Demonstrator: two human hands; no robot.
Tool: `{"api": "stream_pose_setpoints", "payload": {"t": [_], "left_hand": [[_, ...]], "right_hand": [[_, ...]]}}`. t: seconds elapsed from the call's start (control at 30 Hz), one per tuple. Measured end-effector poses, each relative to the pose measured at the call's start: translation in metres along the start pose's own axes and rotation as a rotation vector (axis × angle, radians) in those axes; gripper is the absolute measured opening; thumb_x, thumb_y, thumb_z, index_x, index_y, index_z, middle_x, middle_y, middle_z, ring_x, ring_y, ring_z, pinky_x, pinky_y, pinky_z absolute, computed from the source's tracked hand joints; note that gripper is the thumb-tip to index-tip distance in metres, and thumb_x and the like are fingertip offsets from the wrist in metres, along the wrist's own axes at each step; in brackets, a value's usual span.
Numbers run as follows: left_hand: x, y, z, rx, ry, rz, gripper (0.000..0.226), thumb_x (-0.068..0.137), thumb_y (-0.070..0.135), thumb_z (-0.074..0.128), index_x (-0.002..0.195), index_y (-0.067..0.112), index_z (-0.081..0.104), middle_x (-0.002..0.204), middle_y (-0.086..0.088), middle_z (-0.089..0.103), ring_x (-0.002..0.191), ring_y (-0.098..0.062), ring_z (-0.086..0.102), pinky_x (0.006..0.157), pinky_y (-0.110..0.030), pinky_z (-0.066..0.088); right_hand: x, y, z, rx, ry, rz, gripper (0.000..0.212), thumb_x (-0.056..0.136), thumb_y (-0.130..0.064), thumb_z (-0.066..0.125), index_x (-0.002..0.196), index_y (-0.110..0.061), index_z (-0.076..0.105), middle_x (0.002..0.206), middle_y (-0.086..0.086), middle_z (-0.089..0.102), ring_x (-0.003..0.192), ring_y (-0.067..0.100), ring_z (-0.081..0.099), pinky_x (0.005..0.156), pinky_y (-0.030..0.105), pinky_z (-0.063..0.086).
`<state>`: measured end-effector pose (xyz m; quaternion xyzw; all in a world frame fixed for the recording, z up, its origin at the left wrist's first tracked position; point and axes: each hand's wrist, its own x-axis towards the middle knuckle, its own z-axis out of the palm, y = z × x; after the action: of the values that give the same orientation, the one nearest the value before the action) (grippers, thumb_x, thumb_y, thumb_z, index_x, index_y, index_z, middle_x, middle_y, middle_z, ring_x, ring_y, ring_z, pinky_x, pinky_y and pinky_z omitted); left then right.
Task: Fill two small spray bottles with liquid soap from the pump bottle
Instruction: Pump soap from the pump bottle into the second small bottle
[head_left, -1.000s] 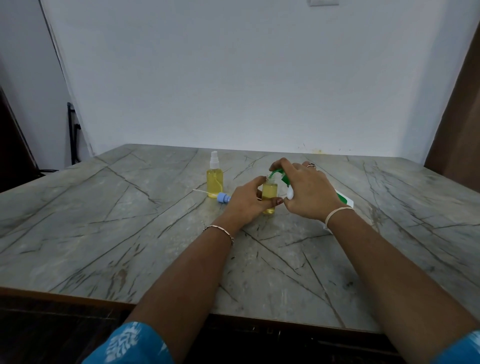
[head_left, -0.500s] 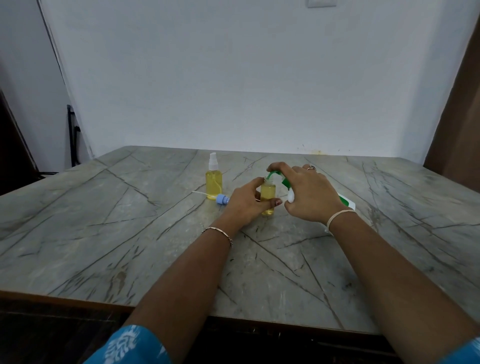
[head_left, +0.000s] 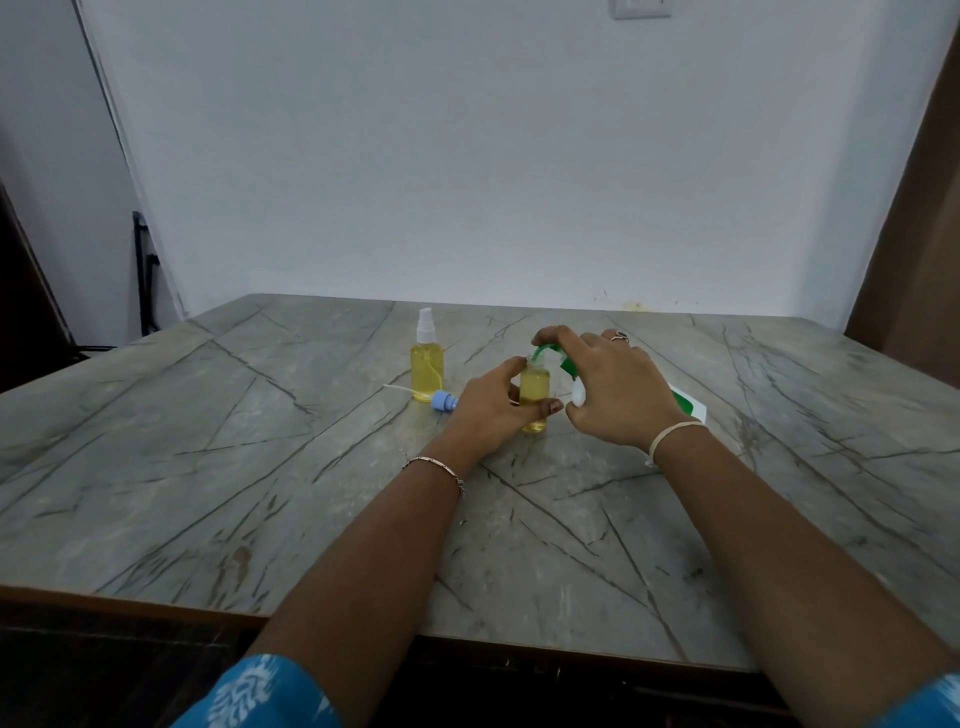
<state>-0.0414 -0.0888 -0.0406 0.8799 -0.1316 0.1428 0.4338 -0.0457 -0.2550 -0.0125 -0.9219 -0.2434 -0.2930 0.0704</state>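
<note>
My left hand (head_left: 493, 410) curls its fingers (head_left: 500, 374) and thumb round a small clear uncapped spray bottle (head_left: 535, 389), which stands upright on the grey veined stone counter (head_left: 260, 467) and holds yellow liquid soap almost up to its neck. My right hand (head_left: 618, 395) wraps round a white pump bottle with a green label (head_left: 688, 406), tipped over on a slant. Its forefinger lies along the green pump spout (head_left: 543, 352), whose tip sits right at the small bottle's open mouth. Whether soap is running is too small to tell. Behind and to the left, a second small clear spray bottle with a white sprayer top (head_left: 427, 366) stands capped and full of the same yellow. At its base a blue sprayer cap with a white dip tube (head_left: 444, 401) lies on its side, just beside my left hand. I judge this to be the last of the filling on the second bottle. The next move calls for lifting the spout away without a drip and setting the pump bottle upright. Then the right hand fetches the blue cap, feeds its tube down the neck and screws it on while the left steadies the bottle.
</note>
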Motion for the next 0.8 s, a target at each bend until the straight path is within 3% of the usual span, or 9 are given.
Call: {"api": "stream_pose_setpoints", "payload": {"t": [0.17,0.37,0.57,0.7,0.8], "left_hand": [[-0.001,0.002,-0.001,-0.012,-0.006,0.004,0.062,0.079,0.041,0.075,0.133,0.022,0.05,0.096,0.002,0.063,0.092,-0.016,0.063,0.082,-0.026,0.047],[-0.001,0.001,-0.001,0.014,-0.005,0.001,0.069,0.079,0.047,0.074,0.137,0.025,0.046,0.099,-0.001,0.064,0.094,-0.017,0.063,0.083,-0.028,0.048],[0.0,0.001,-0.001,0.036,-0.007,0.005,0.07,0.079,0.048,0.072,0.138,0.026,0.045,0.104,-0.002,0.064,0.094,-0.016,0.06,0.079,-0.023,0.042],[0.001,0.001,-0.002,0.033,-0.017,-0.004,0.072,0.078,0.048,0.073,0.14,0.025,0.043,0.106,-0.002,0.062,0.093,-0.015,0.058,0.082,-0.024,0.043],[-0.001,0.002,-0.002,0.017,-0.019,-0.003,0.072,0.077,0.046,0.076,0.138,0.026,0.045,0.099,0.002,0.059,0.091,-0.013,0.057,0.082,-0.023,0.044]], "right_hand": [[-0.004,0.003,-0.004,0.045,0.003,-0.009,0.089,0.072,-0.026,0.067,0.145,-0.043,0.018,0.097,0.0,0.061,0.089,0.022,0.051,0.076,0.038,0.05],[-0.004,0.006,-0.01,0.226,0.12,0.064,0.102,0.068,-0.016,0.07,0.149,-0.036,0.012,0.092,0.003,0.057,0.083,0.022,0.05,0.074,0.037,0.049],[0.003,0.007,-0.002,0.491,0.262,0.232,0.087,0.073,-0.009,0.071,0.146,-0.018,0.025,0.111,0.01,0.05,0.097,0.018,0.045,0.085,0.03,0.04],[0.009,0.012,0.005,0.41,0.388,0.285,0.067,0.077,-0.015,0.069,0.136,-0.014,0.037,0.112,-0.001,0.054,0.113,0.019,0.043,0.095,0.03,0.024],[0.008,0.018,0.006,0.501,0.418,0.32,0.058,0.084,-0.019,0.066,0.134,-0.015,0.038,0.113,0.0,0.057,0.106,0.013,0.04,0.094,0.032,0.03]]}}
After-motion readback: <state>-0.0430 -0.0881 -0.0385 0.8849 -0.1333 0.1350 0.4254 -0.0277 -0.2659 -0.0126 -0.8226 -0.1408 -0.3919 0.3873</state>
